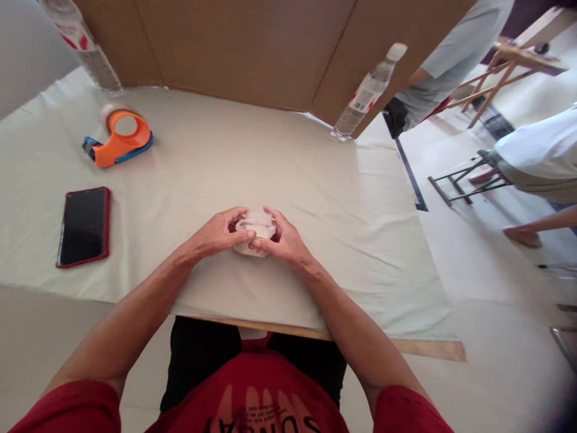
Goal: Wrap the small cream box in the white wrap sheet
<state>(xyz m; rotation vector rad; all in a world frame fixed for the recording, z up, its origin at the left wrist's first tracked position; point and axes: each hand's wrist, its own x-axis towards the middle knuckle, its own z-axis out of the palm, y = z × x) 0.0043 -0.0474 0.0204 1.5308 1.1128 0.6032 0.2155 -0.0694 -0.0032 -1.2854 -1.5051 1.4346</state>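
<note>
White crumpled cloth (256,231) pinched between left hand (217,234) and right hand (283,242).

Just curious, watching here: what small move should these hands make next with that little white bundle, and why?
Probably tuck the loose top fold down: the left hand and right hand both pinch the small white crumpled bundle, which rests on the pale tablecloth.

Your left hand (216,234) and right hand (282,240) meet at the middle of the table (270,162), a wad (256,231) between them. To your left lies a phone (84,226); behind it sits a tape holder (121,138). A bottle (366,93) stands back right, beside the cardboard wall (234,48).
</note>
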